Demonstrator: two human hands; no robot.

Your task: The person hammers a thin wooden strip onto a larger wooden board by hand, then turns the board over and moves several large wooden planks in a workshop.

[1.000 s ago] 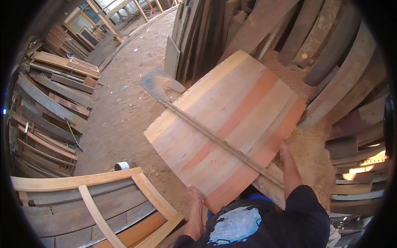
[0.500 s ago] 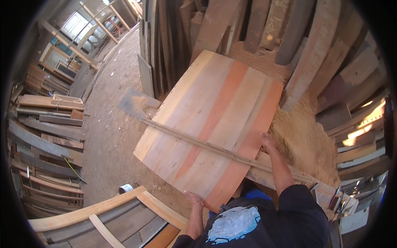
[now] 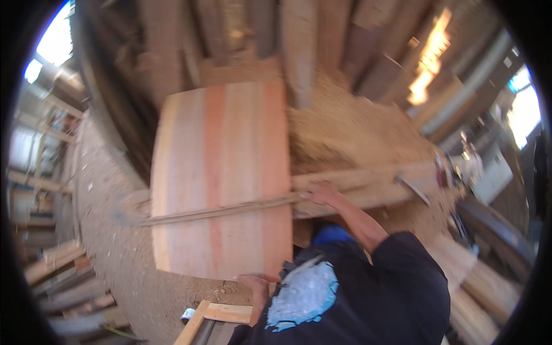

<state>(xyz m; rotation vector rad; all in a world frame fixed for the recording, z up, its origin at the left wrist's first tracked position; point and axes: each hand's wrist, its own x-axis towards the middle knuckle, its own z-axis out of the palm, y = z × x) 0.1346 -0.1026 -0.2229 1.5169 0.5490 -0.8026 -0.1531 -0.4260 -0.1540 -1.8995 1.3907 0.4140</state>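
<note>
A wide wooden panel (image 3: 241, 144), made of pale and reddish boards side by side, lies before me. Across its nearer part runs a long narrow wooden strip (image 3: 224, 211), which sticks out past the left edge. My left hand (image 3: 253, 283) is at the panel's near edge, toward the right corner, with its fingers closed on the edge. Just beyond the panel's right edge, my right hand (image 3: 323, 194) rests by the right end of the strip. Motion blurs its fingers, and what they touch is unclear.
To the right a long timber bench (image 3: 368, 184) extends, with a metal bar (image 3: 413, 190) on it. Sawdust (image 3: 356, 132) is heaped behind the bench. Upright planks (image 3: 299, 52) line the far side. A wooden frame (image 3: 227, 312) stands close at the lower left.
The view has swung round, so the panel now appears squarer and farther left. My right hand has come off the panel's right edge to beside the strip. My left hand stays at the near edge.
</note>
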